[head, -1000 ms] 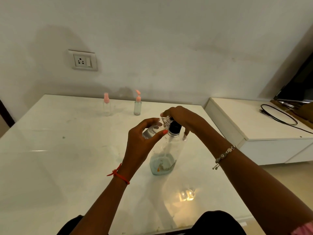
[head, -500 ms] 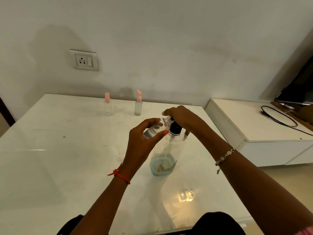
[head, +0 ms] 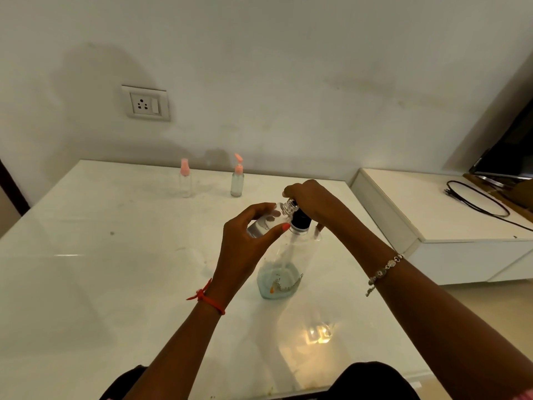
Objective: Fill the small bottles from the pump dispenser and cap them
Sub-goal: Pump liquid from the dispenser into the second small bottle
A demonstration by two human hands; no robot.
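A clear pump dispenser (head: 284,272) with a black collar stands mid-table, a little pale blue liquid at its bottom. My right hand (head: 313,202) lies over its pump head, fingers curled down on it; the head itself is hidden. My left hand (head: 245,241) grips a small clear bottle (head: 271,219), tilted, with its open threaded neck held up against the pump. Two more small bottles stand at the back of the table: one with a pink spray cap (head: 185,179) and one with a pink pump cap (head: 237,178).
The white glossy table (head: 86,269) runs back to the wall with a socket (head: 145,103). A low white cabinet (head: 432,215) to the right carries a black cable (head: 476,199) and a dark screen (head: 510,151).
Hardly anything differs: both hands stay at the pump head with the small bottle's neck against it. The view has shifted slightly.
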